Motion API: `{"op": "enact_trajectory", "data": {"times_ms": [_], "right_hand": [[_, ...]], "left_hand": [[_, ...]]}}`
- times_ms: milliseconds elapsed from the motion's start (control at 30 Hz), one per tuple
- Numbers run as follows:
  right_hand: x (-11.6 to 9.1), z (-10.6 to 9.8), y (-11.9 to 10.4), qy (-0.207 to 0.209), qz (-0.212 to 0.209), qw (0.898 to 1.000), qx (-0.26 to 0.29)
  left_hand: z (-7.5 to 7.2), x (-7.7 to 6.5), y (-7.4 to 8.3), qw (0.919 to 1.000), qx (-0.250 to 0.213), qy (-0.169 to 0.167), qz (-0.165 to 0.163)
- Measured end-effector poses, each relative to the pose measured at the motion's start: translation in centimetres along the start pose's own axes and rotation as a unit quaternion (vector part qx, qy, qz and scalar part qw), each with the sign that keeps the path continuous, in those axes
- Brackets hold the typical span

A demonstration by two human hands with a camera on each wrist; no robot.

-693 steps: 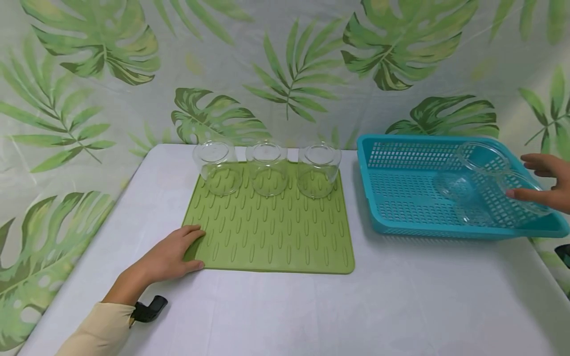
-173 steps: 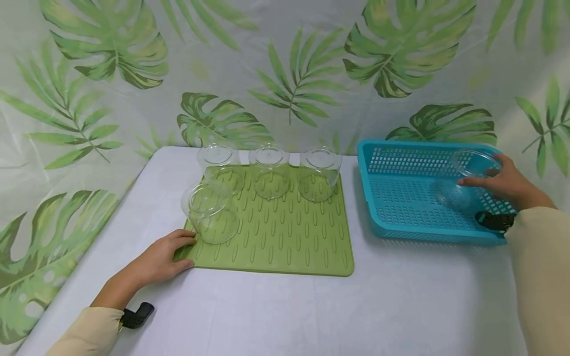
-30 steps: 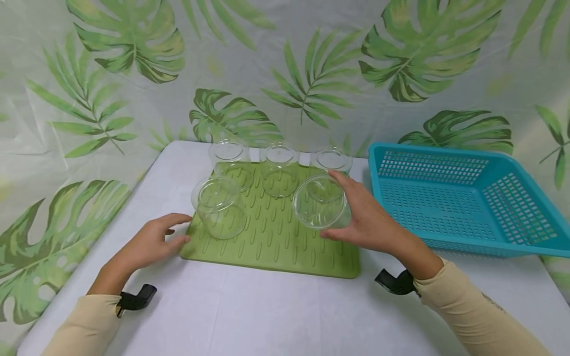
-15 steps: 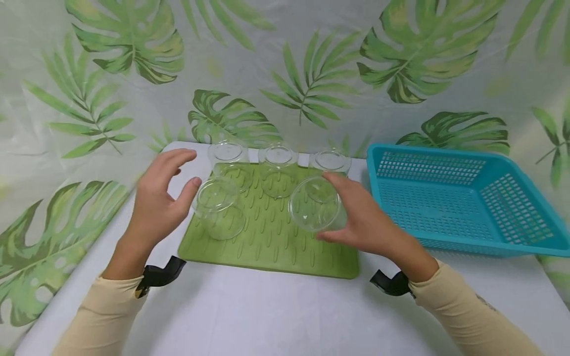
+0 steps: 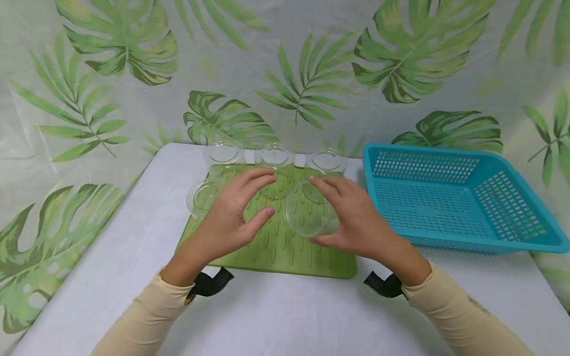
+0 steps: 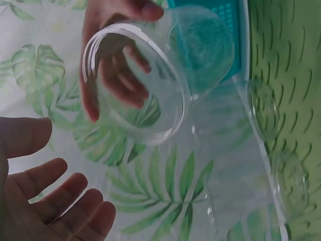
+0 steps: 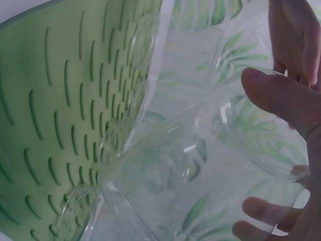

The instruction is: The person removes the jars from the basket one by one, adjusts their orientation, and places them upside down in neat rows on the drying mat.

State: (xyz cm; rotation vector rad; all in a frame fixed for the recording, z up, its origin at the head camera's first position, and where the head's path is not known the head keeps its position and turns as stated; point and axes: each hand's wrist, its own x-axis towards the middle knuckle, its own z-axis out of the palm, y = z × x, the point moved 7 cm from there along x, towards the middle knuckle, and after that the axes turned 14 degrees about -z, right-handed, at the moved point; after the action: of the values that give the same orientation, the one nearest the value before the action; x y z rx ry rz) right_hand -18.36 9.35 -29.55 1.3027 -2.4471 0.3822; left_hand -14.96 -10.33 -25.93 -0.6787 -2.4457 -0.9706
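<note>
My right hand [image 5: 356, 217] grips a clear cup [image 5: 307, 210] by its side, thumb and fingers spread round it, tilted above the right half of a green ridged mat [image 5: 276, 254]. To its left, my left hand [image 5: 222, 222] hovers with thumb and fingers apart, touching nothing. Three clear cups, left [image 5: 224, 154], middle [image 5: 274, 156] and right [image 5: 326, 161], stand along the mat's back edge. Another clear cup [image 5: 198, 195] at the mat's left is partly hidden behind my left hand. In the left wrist view, the round mouth of the held cup [image 6: 205, 55] shows.
A turquoise perforated basket [image 5: 467, 244] stands right of the mat on the white-covered table [image 5: 303, 316]. Behind the table hangs a leaf-patterned cloth [image 5: 311, 59]. Each wrist carries a black camera mount, left [image 5: 211, 282] and right [image 5: 385, 284].
The right hand took the cup from the basket and carried it over the mat. My left hand has lifted from the mat's left edge and moved right towards that cup.
</note>
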Motion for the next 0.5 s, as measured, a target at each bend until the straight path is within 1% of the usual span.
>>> {"op": "enact_trajectory", "data": {"times_ms": [133,233,300,367,500], "right_hand": [[0.2,0.2,-0.5,0.001,-0.002,1.000,-0.018],[0.2,0.2,-0.9,0.009,0.001,1.000,-0.019],[0.3,0.2,-1.2,0.019,-0.003,1.000,-0.025],[0.4,0.2,-1.5,0.029,-0.013,0.999,-0.040],[0.7,0.2,-2.3,0.048,-0.036,0.995,-0.081]], "left_hand": [[2.0,0.0,0.3,0.9994,0.000,-0.033,-0.007],[3.2,0.0,0.2,0.9978,0.009,-0.059,-0.028],[4.0,0.1,0.1,0.9954,0.017,-0.079,-0.051],[4.7,0.1,-0.2,0.9913,0.023,-0.102,-0.079],[5.8,-0.1,-0.7,0.9810,0.011,-0.146,-0.127]]}}
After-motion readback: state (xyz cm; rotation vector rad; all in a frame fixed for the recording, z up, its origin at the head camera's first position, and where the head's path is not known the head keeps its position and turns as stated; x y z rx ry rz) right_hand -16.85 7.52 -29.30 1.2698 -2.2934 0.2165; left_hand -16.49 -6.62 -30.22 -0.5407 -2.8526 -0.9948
